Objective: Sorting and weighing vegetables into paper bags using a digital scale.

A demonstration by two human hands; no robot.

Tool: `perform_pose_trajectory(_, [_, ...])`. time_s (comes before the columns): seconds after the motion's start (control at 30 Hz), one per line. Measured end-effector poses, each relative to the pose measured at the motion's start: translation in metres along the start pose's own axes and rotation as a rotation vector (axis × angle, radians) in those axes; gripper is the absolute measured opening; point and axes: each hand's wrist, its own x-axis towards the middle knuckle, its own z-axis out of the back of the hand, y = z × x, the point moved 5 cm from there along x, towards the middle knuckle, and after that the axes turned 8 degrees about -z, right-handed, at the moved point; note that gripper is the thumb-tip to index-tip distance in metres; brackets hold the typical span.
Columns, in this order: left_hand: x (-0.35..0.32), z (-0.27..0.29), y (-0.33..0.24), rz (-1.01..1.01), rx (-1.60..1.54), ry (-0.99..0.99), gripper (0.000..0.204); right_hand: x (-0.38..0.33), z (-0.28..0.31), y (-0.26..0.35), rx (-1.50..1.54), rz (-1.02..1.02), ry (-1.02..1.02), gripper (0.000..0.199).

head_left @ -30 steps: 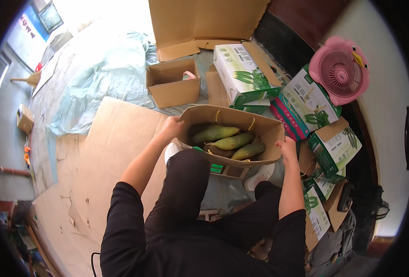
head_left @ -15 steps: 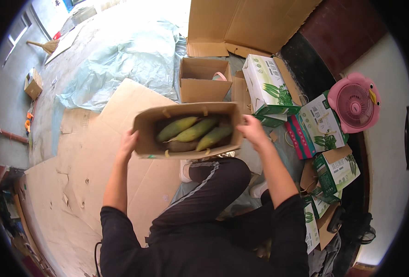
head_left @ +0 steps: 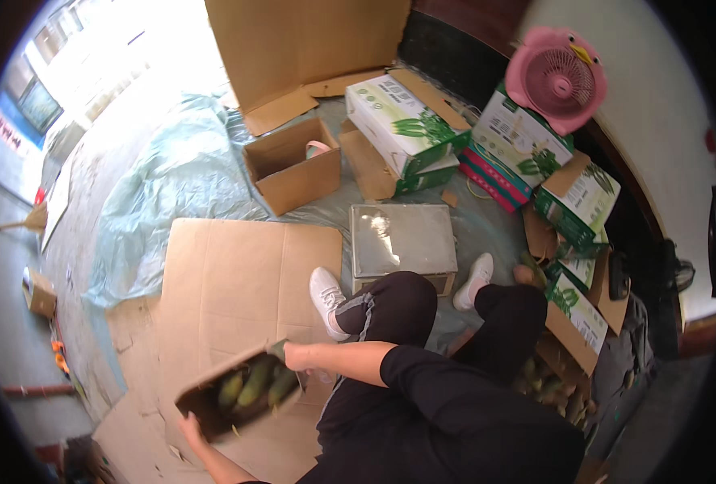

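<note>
I count one open brown carton [head_left: 229, 376] in hand, with at least three green radishes [head_left: 253, 381] in it; shadow keeps me from telling whether more lie beneath. Two bare hands hold it: the left hand [head_left: 190, 427] is closed on one end, at the rim, and the right hand [head_left: 296, 356] is closed over the opposite end, though blur hides how its separate fingers sit. The carton is low at the person's left, tilted, over the flat cardboard sheet [head_left: 245, 266]; I cannot tell whether its bottom touches.

Farther out I count two white shoes [head_left: 326, 302], one grey-topped box [head_left: 406, 242] near them, one smaller open brown box [head_left: 301, 181] with something pink-edged inside, one pink fan [head_left: 560, 85], one broom [head_left: 31, 219] and one pale blue plastic sheet [head_left: 172, 194]. On my right I make out at least four white-and-green printed cartons [head_left: 406, 121], some overlapping.

Half a second ago I had the carton in front of the knees, its opening more squarely toward me. Now it has swung down to the left, the right arm reaches across the body, and the grey-topped box shows plainly. My view has turned too, and the radishes are still inside.
</note>
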Motion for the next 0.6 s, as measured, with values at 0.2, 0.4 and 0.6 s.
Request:
perform_pose_trajectory(0.2, [-0.015, 0.012, 0.010, -0.134, 0.096, -0.136, 0.039, -0.025, 0.028, -0.010, 0.448, -0.003, -0.278, 0.039])
perform_pose_trajectory(0.4, [-0.050, -0.045, -0.195, -0.892, 0.481, -0.365, 0.047, -0.077, 0.095, -0.025, 0.709, 0.226, -0.816, 0.032])
perform_pose_trajectory(0.6, [-0.171, -0.175, -0.366, -1.066, 0.652, 0.245, 0.041, -0.207, 0.120, -0.055, 0.849, 0.423, -0.928, 0.030])
